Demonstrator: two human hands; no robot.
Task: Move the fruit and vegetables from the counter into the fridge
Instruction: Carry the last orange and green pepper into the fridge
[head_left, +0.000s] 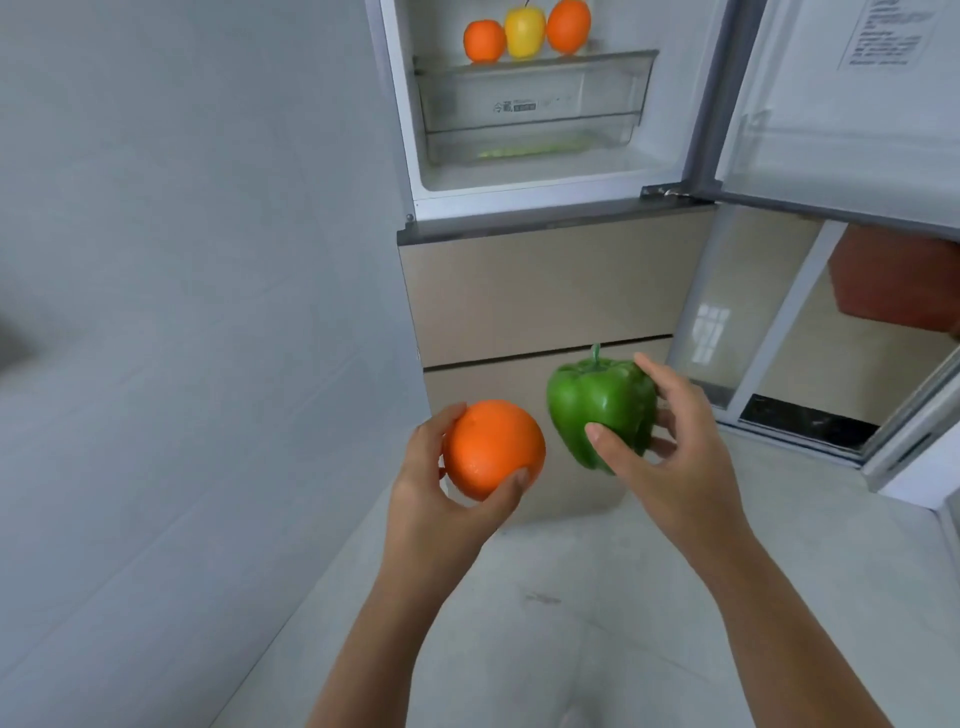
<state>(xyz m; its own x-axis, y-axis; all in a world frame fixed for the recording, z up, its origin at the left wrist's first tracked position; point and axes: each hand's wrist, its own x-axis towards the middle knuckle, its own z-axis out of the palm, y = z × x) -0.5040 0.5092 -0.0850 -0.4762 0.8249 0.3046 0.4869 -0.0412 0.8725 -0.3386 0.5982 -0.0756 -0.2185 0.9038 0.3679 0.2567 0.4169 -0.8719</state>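
Orange (493, 449) and green bell pepper (597, 410) are both in the air in front of the open fridge (545, 291), one in each hand, level with its beige lower drawer fronts and well below the lit upper compartment. The left hand (431, 493) cups the orange from the left and underneath, fingers curled round its far side and the thumb pressed against its lower right edge. The right hand (675, 447) grips the green bell pepper from the right, thumb laid across the front of its glossy skin and fingers wrapped round the back, one fingertip showing above its shoulder; the pepper sits stem up, tilted slightly to the left. The two items are just beside each other but apart. Up in the compartment, a glass shelf (535, 63) carries three pieces in a row, touching or nearly so: a smaller orange fruit (484, 40) on the left, a yellow fruit (524, 32) in the middle (apple or pepper, I cannot tell which), and a second orange fruit (569, 26) on the right. Below the shelf sits a clear drawer (530, 104) with a printed label on its front. The fridge door (857, 130) stands swung open to the right, a printed sticker on its inner face. A pale tiled wall (182, 312) runs along the left, and a light floor (571, 597) lies beneath both forearms.
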